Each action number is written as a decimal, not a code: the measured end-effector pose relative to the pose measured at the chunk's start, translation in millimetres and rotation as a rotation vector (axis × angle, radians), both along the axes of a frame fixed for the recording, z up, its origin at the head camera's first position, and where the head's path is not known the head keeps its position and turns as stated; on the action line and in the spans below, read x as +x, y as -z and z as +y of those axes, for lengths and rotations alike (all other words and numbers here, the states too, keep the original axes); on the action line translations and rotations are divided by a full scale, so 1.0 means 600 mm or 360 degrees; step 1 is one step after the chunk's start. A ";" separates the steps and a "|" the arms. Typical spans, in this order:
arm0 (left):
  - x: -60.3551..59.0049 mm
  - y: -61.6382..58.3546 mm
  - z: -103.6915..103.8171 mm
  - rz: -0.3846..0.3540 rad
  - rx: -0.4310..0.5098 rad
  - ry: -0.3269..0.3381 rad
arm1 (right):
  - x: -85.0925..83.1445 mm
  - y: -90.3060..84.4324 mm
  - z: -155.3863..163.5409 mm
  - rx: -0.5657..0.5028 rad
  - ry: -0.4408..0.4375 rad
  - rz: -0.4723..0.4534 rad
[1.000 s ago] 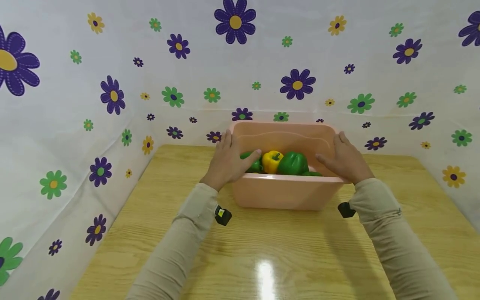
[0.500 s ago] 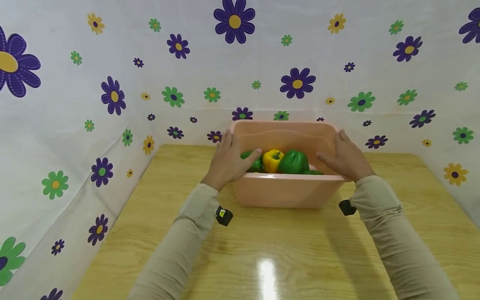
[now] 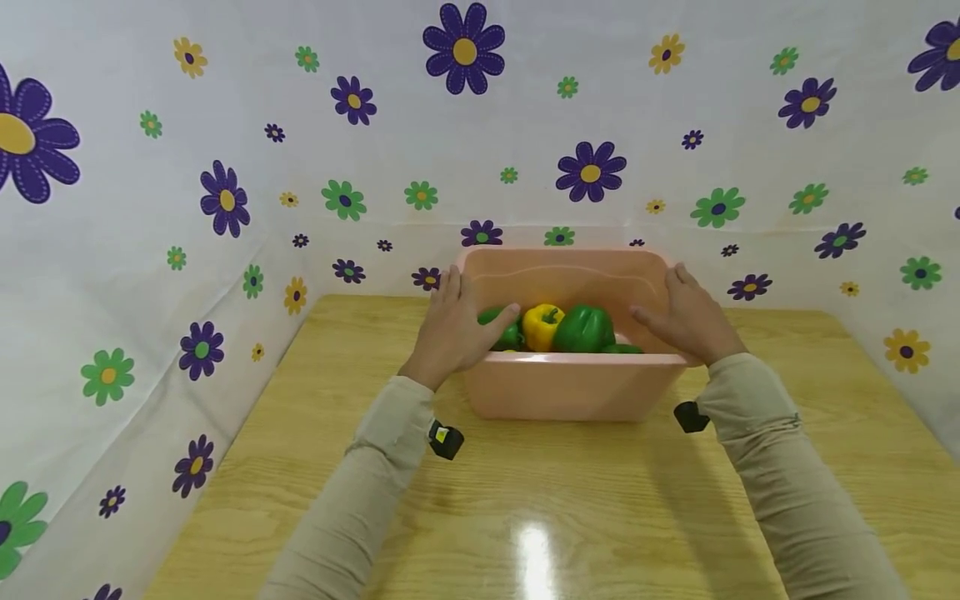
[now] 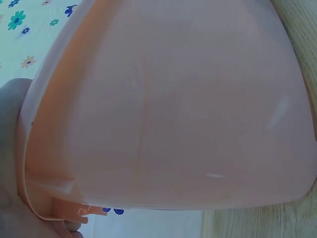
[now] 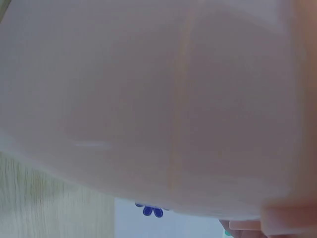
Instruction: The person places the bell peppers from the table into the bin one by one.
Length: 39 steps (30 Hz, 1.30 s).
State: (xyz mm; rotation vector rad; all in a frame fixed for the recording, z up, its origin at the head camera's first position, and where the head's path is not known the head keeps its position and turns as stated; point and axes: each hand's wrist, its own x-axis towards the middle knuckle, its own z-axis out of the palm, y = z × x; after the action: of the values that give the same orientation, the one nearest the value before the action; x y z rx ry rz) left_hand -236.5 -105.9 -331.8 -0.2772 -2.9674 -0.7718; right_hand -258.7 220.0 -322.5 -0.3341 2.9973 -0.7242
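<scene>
1. From my head camera, I see my left hand (image 3: 453,329) on the left side of the pink tub (image 3: 570,392). My thumb hooks over the rim and my fingers lie along the outside wall, so this hand holds the tub.
2. My right hand (image 3: 686,321) does the same on the right side. Its thumb is inside the rim and its fingers wrap the outside wall. It holds the tub too.
3. The tub sits on the wooden counter (image 3: 540,517), at the far end, near the flower cloth (image 3: 225,200) at the back.
4. Inside the tub I see a yellow pepper (image 3: 542,327) in the middle. A big green pepper (image 3: 583,327) is just beside it on the right. Another green pepper (image 3: 497,327) hides partly behind my left thumb.
5. Since a second ago almost nothing has moved. My hands have the same hold and the tub is in the same spot. I think my grip is set, but the tub has not gone anywhere yet.
6. From my left wrist camera, the pink tub (image 4: 168,109) wall fills the view. A bit of my left hand (image 4: 10,148) shows at the rim.
7. From my right wrist camera, I see only the pink tub (image 5: 148,99) wall up close, with a strip of counter (image 5: 44,203) below.
</scene>
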 end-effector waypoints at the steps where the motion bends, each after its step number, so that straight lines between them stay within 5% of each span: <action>1: 0.000 0.001 -0.001 0.0000 0.0004 -0.0001 | -0.001 0.000 -0.001 -0.0022 0.0006 -0.0012; 10: -0.005 0.016 -0.013 0.0006 -0.0013 -0.0006 | 0.001 0.013 -0.013 -0.0084 0.0020 -0.0049; 31: -0.008 0.017 0.003 -0.0006 0.0099 0.0003 | -0.002 0.013 0.002 -0.0055 0.0052 0.0015; 35: -0.015 0.016 -0.005 0.0013 0.0107 -0.0006 | -0.009 0.009 -0.001 -0.0144 0.0057 0.0000; 39: -0.021 0.019 -0.016 0.0013 0.0253 -0.0032 | -0.014 -0.002 -0.002 -0.0410 0.0099 -0.0161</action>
State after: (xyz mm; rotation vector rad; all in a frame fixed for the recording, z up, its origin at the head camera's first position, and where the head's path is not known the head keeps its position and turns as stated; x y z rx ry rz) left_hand -248.8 -115.5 -343.0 -0.2396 -2.8749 -0.9947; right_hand -267.2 218.8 -321.5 -0.2061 2.8328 -1.1018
